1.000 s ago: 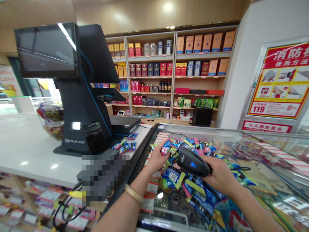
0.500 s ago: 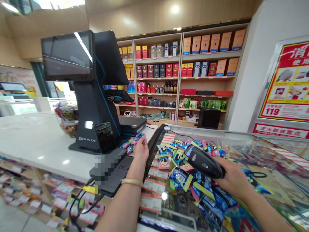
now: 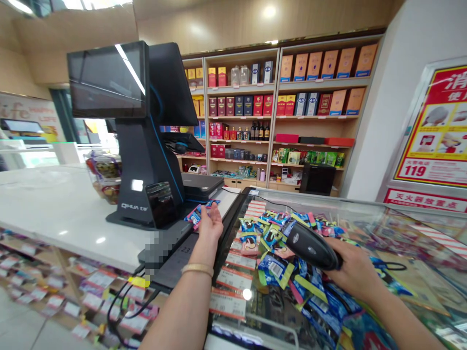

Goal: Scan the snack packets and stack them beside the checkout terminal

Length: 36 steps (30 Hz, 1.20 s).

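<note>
My right hand [image 3: 352, 270] is closed around a black handheld barcode scanner [image 3: 310, 245], its head pointing left over a heap of small candy packets [image 3: 275, 270] in blue, pink and green wrappers. The heap lies on a glass-topped display counter. My left hand [image 3: 210, 224], a pale bracelet on its wrist, is by a few blue and pink candy packets [image 3: 195, 215] next to the cash register base. Its fingers look loosely spread, partly curled, with the packets just beyond them; part of the packets is hidden by the hand.
A black cash register [image 3: 140, 165] with two screens stands on the white counter [image 3: 54, 194] at left, beside a clear jar [image 3: 105, 175]. Cables [image 3: 120, 311] hang at the counter's front edge. Shelves of boxes and bottles [image 3: 241, 107] line the back wall.
My left hand has turned and shifted slightly down and left, its fingers loosening near the packets. The scanner in my right hand stays nearly still over the heap.
</note>
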Available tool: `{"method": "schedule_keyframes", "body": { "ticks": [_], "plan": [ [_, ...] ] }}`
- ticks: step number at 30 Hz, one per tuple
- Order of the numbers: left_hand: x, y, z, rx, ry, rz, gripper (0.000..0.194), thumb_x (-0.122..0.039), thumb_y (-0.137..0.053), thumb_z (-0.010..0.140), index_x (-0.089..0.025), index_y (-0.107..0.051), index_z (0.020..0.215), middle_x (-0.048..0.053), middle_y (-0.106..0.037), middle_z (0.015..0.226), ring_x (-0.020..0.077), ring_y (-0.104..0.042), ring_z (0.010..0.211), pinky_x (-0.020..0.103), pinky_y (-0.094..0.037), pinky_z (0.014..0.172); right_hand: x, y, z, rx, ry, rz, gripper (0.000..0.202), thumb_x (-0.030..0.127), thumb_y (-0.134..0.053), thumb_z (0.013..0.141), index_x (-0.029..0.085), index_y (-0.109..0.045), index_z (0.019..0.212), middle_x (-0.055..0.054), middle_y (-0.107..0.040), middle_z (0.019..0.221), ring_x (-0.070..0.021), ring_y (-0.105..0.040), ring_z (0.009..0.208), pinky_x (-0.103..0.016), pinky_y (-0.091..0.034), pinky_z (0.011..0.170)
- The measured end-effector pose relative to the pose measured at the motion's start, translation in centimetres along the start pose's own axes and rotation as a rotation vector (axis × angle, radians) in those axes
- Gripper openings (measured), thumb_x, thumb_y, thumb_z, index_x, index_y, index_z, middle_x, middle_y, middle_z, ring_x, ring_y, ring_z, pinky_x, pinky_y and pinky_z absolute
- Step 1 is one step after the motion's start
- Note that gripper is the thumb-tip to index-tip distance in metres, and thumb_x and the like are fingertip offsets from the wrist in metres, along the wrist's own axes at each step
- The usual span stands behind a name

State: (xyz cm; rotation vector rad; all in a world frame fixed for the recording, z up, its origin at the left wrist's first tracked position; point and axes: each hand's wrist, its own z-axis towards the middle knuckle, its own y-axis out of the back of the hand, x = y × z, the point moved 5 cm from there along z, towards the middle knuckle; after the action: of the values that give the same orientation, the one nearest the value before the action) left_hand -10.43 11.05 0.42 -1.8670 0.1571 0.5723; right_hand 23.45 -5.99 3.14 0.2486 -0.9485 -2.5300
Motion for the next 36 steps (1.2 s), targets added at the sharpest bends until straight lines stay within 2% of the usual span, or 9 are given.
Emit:
{"method": "schedule_keyframes", "body": {
  "ticks": [4, 7, 11, 13, 15, 18, 22, 32, 36],
  "plan": [
    [0.1, -0.5, -0.7, 0.075, 0.022, 0.091, 0.031, -0.01, -0.026, 0.097, -0.011, -0.056, 0.104, 0.003, -0.066, 0.072, 0.0059, -0.066, 0.059, 0.012, -0.055, 0.057, 0.2, 0.2, 0.1, -0.016, 0.011, -0.006, 0.033, 0.025, -0.05, 0.072, 0.021, -0.065, 0.101, -0.007, -0.074, 0.092, -0.0217, -0.071, 0.08, -0.029, -0.055, 0.069],
    [0.9, -0.9, -1.5, 0.149, 0.034, 0.226, 0.039, -0.017, -0.021, 0.098, -0.008, -0.059, 0.1, 0.01, -0.068, 0.08, 0.011, -0.069, 0.069, 0.019, -0.057, 0.061, 0.4, 0.4, 0.2, -0.019, 0.016, 0.008, 0.033, 0.024, -0.049, 0.072, 0.02, -0.065, 0.101, -0.008, -0.074, 0.093, -0.0218, -0.071, 0.081, -0.029, -0.055, 0.07],
    [2.7, -1.4, -2.7, 0.243, -0.072, 0.582, 0.019, -0.024, -0.056, 0.085, -0.012, -0.063, 0.098, 0.01, -0.07, 0.088, 0.0171, -0.068, 0.08, 0.028, -0.056, 0.073, 0.5, 0.4, 0.3, -0.009, 0.013, 0.025, 0.033, 0.023, -0.049, 0.072, 0.02, -0.065, 0.102, -0.008, -0.073, 0.093, -0.0212, -0.071, 0.081, -0.028, -0.055, 0.069],
    [3.6, -1.4, -3.1, 0.274, -0.144, 0.747, 0.032, -0.017, -0.071, 0.068, -0.014, -0.066, 0.1, 0.009, -0.07, 0.092, 0.0215, -0.066, 0.091, 0.033, -0.052, 0.084, 0.5, 0.3, 0.3, 0.002, 0.003, 0.039, 0.033, 0.023, -0.049, 0.073, 0.02, -0.065, 0.101, -0.007, -0.073, 0.092, -0.0205, -0.07, 0.08, -0.028, -0.055, 0.069],
    [4.5, -1.5, -3.6, 0.341, -0.282, 1.038, 0.048, -0.015, -0.075, 0.061, -0.017, -0.067, 0.108, 0.011, -0.068, 0.103, 0.0263, -0.061, 0.106, 0.038, -0.045, 0.096, 0.4, 0.2, 0.3, 0.011, -0.009, 0.056, 0.032, 0.023, -0.05, 0.073, 0.021, -0.066, 0.1, -0.007, -0.073, 0.092, -0.0202, -0.07, 0.08, -0.028, -0.054, 0.069],
    [6.4, -1.5, -4.5, 0.484, -0.517, 1.725, 0.053, -0.032, -0.069, 0.071, -0.026, -0.062, 0.123, 0.013, -0.053, 0.133, 0.0315, -0.049, 0.124, 0.044, -0.035, 0.104, 0.4, 0.0, 0.3, 0.021, -0.02, 0.069, 0.031, 0.026, -0.052, 0.073, 0.021, -0.066, 0.1, -0.007, -0.073, 0.093, -0.0205, -0.07, 0.081, -0.028, -0.054, 0.07],
    [8.2, -0.8, -4.9, 0.583, -0.495, 2.169, 0.045, -0.053, -0.052, 0.081, -0.039, -0.061, 0.123, 0.006, -0.033, 0.151, 0.0364, -0.038, 0.133, 0.05, -0.033, 0.105, 0.4, 0.0, 0.4, 0.009, -0.006, 0.058, 0.031, 0.027, -0.052, 0.074, 0.02, -0.066, 0.1, -0.007, -0.074, 0.093, -0.0204, -0.07, 0.08, -0.029, -0.054, 0.071],
    [8.1, -1.2, -5.1, 0.578, -0.582, 2.015, 0.052, -0.048, -0.063, 0.075, -0.016, -0.067, 0.116, 0.02, -0.039, 0.145, 0.034, -0.037, 0.135, 0.039, -0.034, 0.106, 0.5, 0.1, 0.5, 0.004, 0.002, 0.061, 0.028, 0.029, -0.053, 0.075, 0.021, -0.065, 0.099, -0.007, -0.073, 0.092, -0.0197, -0.07, 0.079, -0.028, -0.054, 0.07],
    [7.1, -1.5, -4.7, 0.525, -0.652, 1.753, 0.047, -0.036, -0.078, 0.06, -0.012, -0.071, 0.1, 0.02, -0.06, 0.121, 0.0355, -0.044, 0.129, 0.039, -0.04, 0.101, 0.6, 0.2, 0.5, -0.011, 0.002, 0.066, 0.029, 0.027, -0.053, 0.075, 0.02, -0.065, 0.1, -0.007, -0.073, 0.091, -0.0197, -0.07, 0.079, -0.028, -0.053, 0.07]
  ]
}}
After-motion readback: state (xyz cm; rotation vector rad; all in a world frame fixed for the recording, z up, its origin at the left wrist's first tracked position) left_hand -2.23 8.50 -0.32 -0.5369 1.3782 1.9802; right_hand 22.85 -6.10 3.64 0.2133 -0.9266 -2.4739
